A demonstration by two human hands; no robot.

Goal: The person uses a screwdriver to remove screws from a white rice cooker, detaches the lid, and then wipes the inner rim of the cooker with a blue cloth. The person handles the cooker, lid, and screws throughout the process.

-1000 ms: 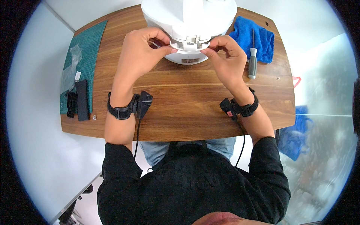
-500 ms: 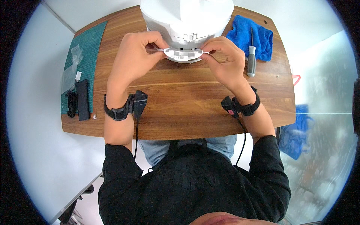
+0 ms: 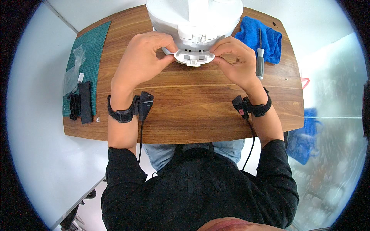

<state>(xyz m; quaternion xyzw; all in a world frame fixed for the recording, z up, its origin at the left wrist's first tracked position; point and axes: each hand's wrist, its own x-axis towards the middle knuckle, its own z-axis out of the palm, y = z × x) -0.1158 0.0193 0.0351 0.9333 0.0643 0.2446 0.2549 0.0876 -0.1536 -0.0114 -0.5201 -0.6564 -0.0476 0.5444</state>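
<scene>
Sitting at the desk's (image 3: 185, 115) far edge, the small white round cover (image 3: 194, 58) now lies pressed against the white appliance's (image 3: 194, 19) base, where a second ago it hung slightly lower. Both hands pinch its rim: left hand (image 3: 144, 57), right hand (image 3: 235, 59). A screwdriver (image 3: 260, 63) rests on the blue cloth (image 3: 258, 36) nearby.

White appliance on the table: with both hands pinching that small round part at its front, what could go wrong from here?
1. Left hand and right hand grip the round part only by fingertips at its rim; it may slip or go on crooked.
2. The appliance stands unheld, so a push could shift it.
3. The screwdriver lies close by the right hand on the cloth; a knock might roll it.
</scene>
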